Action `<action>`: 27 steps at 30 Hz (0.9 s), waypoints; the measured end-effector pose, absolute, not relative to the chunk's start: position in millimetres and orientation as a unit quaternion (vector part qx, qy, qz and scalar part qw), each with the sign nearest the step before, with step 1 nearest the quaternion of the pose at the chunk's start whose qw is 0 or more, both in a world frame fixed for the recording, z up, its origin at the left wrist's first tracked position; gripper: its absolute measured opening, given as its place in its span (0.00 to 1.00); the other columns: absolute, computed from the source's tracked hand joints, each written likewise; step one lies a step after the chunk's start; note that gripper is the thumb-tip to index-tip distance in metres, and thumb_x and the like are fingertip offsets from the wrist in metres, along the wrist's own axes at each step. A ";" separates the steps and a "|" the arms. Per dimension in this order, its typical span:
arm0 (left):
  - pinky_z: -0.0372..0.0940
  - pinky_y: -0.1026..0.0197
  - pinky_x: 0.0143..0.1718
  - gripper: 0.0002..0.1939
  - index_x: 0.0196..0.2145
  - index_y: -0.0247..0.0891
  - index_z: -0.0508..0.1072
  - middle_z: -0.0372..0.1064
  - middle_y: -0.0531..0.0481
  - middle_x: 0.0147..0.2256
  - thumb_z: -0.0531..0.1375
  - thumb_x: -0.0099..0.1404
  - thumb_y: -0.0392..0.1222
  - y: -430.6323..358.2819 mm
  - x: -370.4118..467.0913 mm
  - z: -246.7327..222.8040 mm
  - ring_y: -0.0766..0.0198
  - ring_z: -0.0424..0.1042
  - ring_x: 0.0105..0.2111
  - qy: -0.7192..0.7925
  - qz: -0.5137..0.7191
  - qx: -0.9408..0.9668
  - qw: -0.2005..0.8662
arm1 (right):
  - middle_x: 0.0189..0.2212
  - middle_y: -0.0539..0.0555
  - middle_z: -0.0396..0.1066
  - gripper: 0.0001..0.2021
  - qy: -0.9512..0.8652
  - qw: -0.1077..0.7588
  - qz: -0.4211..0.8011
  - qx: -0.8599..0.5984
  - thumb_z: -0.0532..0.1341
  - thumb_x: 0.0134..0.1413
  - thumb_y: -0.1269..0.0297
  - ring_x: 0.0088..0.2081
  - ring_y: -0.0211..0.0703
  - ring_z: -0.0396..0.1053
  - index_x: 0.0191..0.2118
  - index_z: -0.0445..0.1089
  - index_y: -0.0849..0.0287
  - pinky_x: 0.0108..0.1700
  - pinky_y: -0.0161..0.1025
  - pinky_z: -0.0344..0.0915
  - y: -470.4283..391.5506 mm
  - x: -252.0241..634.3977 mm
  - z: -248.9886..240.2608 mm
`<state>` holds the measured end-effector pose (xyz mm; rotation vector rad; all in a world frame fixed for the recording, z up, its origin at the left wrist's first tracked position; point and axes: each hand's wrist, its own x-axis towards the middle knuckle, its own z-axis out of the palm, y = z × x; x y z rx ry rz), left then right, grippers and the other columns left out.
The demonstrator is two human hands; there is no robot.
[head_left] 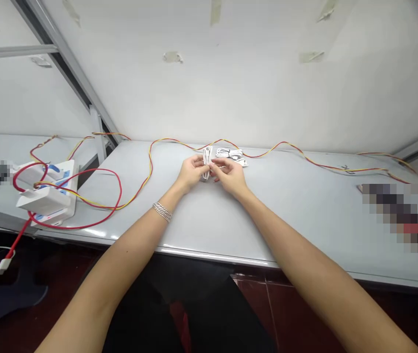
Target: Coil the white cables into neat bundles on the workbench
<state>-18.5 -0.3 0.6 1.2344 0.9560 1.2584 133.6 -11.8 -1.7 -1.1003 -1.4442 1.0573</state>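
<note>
A coiled white cable point(206, 157) stands upright between my two hands, above the pale grey table point(209, 215). The fingers of my left hand point(191, 171) pinch the bundle from its left side. From the right, my right hand point(230, 175) closes its thumb and fingertips on the same coil. Just behind the right hand lies a second white USB cable point(228, 153), wound up and tied with a dark tie. Its USB plug point(244, 162) pokes out to the right.
Red and yellow wires point(172, 140) run along the table's back by the white panel point(246, 88). At left sits a power strip point(69, 191) with white adapters point(43, 201) and a looped red cord point(119, 189). A blurred patch point(400, 211) covers something at right.
</note>
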 end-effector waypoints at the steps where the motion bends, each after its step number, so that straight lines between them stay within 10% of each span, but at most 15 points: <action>1: 0.71 0.58 0.39 0.20 0.41 0.32 0.76 0.80 0.44 0.35 0.72 0.50 0.41 -0.4 -18.7 0.9 0.60 0.77 0.32 0.400 0.526 0.519 0.541 | 0.42 0.58 0.78 0.23 -0.602 0.497 0.436 -0.448 0.68 0.50 0.46 0.35 0.46 0.77 0.45 0.74 0.59 0.32 0.39 0.73 -13.2 136.8 -0.8; 21: 0.69 0.58 0.40 0.26 0.39 0.31 0.80 0.80 0.42 0.38 0.76 0.46 0.50 0.2 -28.4 6.0 0.59 0.76 0.36 0.382 0.488 0.541 0.569 | 0.34 0.54 0.77 0.08 -0.665 0.508 0.312 -0.451 0.62 0.56 0.58 0.34 0.43 0.73 0.32 0.73 0.57 0.40 0.41 0.71 -18.6 139.1 5.7; 27: 0.70 0.56 0.42 0.27 0.42 0.36 0.73 0.76 0.50 0.34 0.75 0.45 0.42 8.5 -32.8 0.8 0.61 0.76 0.37 0.415 0.542 0.525 0.508 | 0.41 0.55 0.78 0.17 -0.652 0.499 0.232 -0.522 0.66 0.54 0.61 0.41 0.44 0.74 0.49 0.75 0.59 0.50 0.44 0.70 2.9 162.6 5.1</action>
